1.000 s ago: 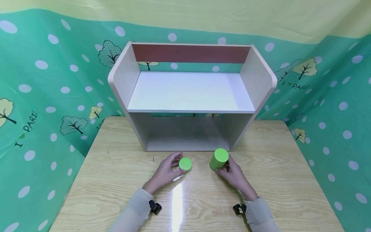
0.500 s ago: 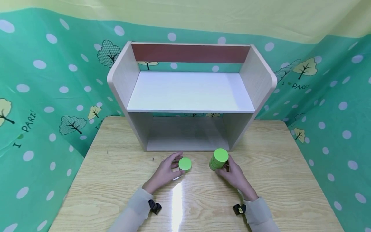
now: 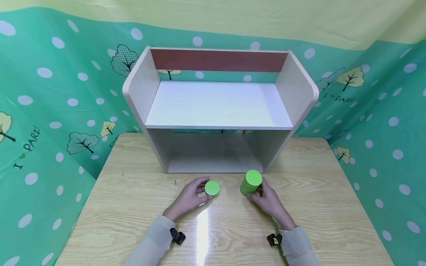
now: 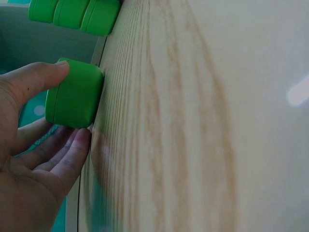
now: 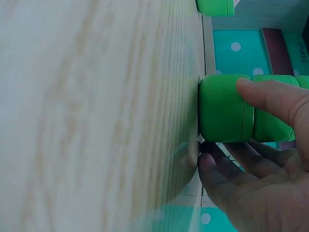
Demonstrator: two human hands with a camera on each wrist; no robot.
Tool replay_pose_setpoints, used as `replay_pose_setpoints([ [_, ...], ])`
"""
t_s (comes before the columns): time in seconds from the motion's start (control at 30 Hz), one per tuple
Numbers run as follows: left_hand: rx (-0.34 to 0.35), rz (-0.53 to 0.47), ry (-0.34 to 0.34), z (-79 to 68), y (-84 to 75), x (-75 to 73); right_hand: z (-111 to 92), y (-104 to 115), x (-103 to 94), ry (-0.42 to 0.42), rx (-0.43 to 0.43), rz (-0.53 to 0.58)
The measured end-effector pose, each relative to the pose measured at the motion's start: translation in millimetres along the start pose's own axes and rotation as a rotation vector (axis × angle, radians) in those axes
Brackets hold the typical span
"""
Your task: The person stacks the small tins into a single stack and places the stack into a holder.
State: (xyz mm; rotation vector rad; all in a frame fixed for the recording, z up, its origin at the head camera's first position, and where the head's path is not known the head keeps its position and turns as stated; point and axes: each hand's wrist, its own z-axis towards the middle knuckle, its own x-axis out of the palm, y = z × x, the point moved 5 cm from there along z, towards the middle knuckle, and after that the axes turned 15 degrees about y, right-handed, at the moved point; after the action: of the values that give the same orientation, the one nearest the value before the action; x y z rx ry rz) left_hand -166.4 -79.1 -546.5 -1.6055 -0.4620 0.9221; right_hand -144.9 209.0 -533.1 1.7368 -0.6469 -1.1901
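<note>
A single round green lidded container [image 3: 212, 187] stands on the table before my left hand [image 3: 188, 198]. My left thumb and fingers hold it from either side, with the thumb [image 4: 48, 77] near its lid seam in the left wrist view. To the right stands a stack of three similar green containers [image 3: 252, 180]. My right hand [image 3: 269, 201] grips this stack low down. In the right wrist view, the bottom container [image 5: 222, 108] touches the table, and the right thumb [image 5: 265, 96] lies against its lid. The two hands are apart, with table between them.
Just behind the hands stands a two-level white shelf unit [image 3: 219, 105] with a reddish-brown back strip [image 3: 219, 60]. Its lower board [image 3: 216, 159] ends close to the containers. The wood-grain table [image 3: 106, 214] extends on both sides. A green dotted curtain [image 3: 43, 92] surrounds it.
Both hands and the green containers keep almost the same places. The head view has shifted very slightly.
</note>
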Motion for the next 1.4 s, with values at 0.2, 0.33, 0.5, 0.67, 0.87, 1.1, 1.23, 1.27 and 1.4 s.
replay_pose_setpoints([
  [0.2,-0.007,0.013,0.0,-0.2,0.9,0.1,0,0,0.1,0.002,-0.006,-0.003],
  [0.33,-0.016,0.021,-0.004,-0.2,1.8,-0.1,0,0,0.2,0.003,-0.004,0.0],
  [0.5,-0.029,0.016,-0.008,0.5,-1.4,0.4,0,0,0.2,0.004,0.006,0.011],
  [0.67,-0.022,-0.004,0.004,-2.4,-23.2,-0.7,0,1,-0.1,0.006,0.002,0.016],
  [0.87,-0.001,-0.03,0.014,-7.1,-43.4,-4.1,1,1,-0.3,0.003,0.004,0.003],
  [1.1,-0.029,-0.056,0.036,-6.9,-42.2,-4.1,1,0,-0.3,-0.003,0.011,-0.022],
  [1.23,-0.035,-0.047,0.044,-8.1,-44.5,-4.5,1,0,0.0,0.001,0.015,-0.018],
  [1.27,-0.039,-0.042,0.043,-7.6,-39.0,-4.2,0,1,0.0,-0.001,0.017,-0.015],
  [1.4,-0.064,-0.025,0.043,-4.6,-15.4,-3.3,0,1,0.3,0.002,0.02,-0.007],
])
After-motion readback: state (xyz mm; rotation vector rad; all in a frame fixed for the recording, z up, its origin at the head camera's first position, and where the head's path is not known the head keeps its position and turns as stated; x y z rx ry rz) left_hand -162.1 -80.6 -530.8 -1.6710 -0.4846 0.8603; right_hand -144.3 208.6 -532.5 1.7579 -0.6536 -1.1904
